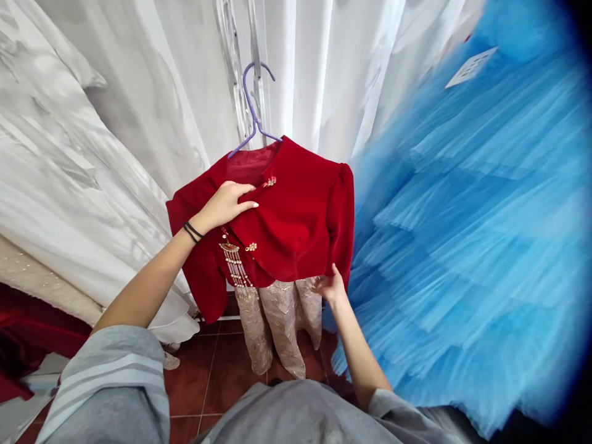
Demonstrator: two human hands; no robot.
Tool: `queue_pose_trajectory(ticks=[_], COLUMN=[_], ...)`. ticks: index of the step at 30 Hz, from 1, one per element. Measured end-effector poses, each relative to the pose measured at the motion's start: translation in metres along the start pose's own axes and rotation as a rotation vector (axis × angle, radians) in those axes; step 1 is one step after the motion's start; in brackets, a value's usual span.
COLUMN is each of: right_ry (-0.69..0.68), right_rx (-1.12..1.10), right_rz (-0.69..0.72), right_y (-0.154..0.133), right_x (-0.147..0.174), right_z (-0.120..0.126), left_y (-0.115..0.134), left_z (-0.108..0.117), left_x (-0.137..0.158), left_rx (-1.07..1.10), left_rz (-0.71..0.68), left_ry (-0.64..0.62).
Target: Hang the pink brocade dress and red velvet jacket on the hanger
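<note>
While the jacket (308, 216) hangs upright from a purple hanger (252, 114), both hands are at it. Left hand (226, 203): over the chest, just below the neckline, thumb and forefinger parted, tips toward the upper clasp (270, 182). Whether cloth is pinched there, cannot tell; the other fingers are hidden. Right hand (332, 288): loosely open at the lower hem, thumb up by the cuff of the sleeve (342, 209), fingers toward the beige cloth (280, 320); no firm hold seen. Jacket thus lies beneath the left hand and mostly above the right.

Lower clasp (251, 247) and beaded tassel (235, 265) sit below the left hand, tassel overlapping the beige cloth. Blue dress (472, 228) just beside the sleeve, white tag (472, 66) near its top. White cloth (148, 92) behind. Red-brown tiled floor (192, 385) below.
</note>
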State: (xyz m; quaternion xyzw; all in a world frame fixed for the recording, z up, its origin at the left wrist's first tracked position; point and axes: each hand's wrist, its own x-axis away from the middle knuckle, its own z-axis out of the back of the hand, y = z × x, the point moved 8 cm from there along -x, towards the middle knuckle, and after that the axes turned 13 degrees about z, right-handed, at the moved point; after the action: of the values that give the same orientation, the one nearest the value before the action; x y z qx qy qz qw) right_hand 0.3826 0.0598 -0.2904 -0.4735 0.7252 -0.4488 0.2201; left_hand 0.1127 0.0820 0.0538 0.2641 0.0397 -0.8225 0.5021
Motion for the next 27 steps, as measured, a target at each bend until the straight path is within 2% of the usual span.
queue_pose_trajectory(ticks=[2, 4, 9, 12, 14, 16, 18, 19, 20, 21, 22, 24, 25, 27], right_ry=[-0.115, -0.135, -0.088, -0.020, 0.090, 0.203, 0.220, 0.181, 0.122, 0.054, -0.009, -0.098, -0.117, -0.100], right_rx=[-0.155, -0.259, -0.169, 0.004, 0.126, 0.277, 0.501, 0.625, 0.739, 0.830, 0.888, 0.972, 0.999, 1.021], right_rz=[-0.191, -0.255, -0.117, -0.040, 0.047, 0.257, 0.613, 0.805, 0.976, 1.099, 1.164, 1.205, 1.201, 1.210], right_y=[0.017, 0.033, 0.061, 0.055, 0.035, -0.005, -0.060, -0.086, -0.106, -0.121, -0.132, -0.148, -0.157, -0.185], right_x=[-0.015, -0.015, -0.002, -0.004, -0.003, 0.004, 0.019, 0.028, 0.036, 0.041, 0.042, 0.032, 0.023, 0.003], right_z=[-0.002, -0.005, -0.006, 0.005, 0.017, 0.020, -0.003, -0.026, -0.054, -0.083, -0.108, -0.145, -0.154, -0.156], left_y=[-0.003, -0.005, -0.007, -0.001, 0.005, 0.002, -0.012, -0.021, -0.031, -0.040, -0.049, -0.062, -0.067, -0.077], left_z=[0.003, 0.003, 0.000, 0.006, 0.013, 0.022, 0.022, 0.015, 0.005, -0.007, -0.016, -0.022, -0.017, 0.007], left_x=[-0.002, -0.002, -0.005, 0.003, 0.022, 0.052, 0.093, 0.111, 0.125, 0.133, 0.138, 0.142, 0.144, 0.148], left_rx=[0.113, 0.196, 0.188, 0.129, 0.121, 0.151, 0.170, 0.159, 0.138, 0.109, 0.077, 0.015, -0.012, -0.060], left_rz=[0.029, 0.053, 0.042, -0.005, -0.011, 0.083, 0.299, 0.431, 0.564, 0.685, 0.777, 0.848, 0.834, 0.760], left_ry=[-0.036, -0.063, -0.057, 0.035, 0.178, 0.470, 0.834, 0.964, 1.029, 1.040, 1.018, 0.958, 0.944, 0.940])
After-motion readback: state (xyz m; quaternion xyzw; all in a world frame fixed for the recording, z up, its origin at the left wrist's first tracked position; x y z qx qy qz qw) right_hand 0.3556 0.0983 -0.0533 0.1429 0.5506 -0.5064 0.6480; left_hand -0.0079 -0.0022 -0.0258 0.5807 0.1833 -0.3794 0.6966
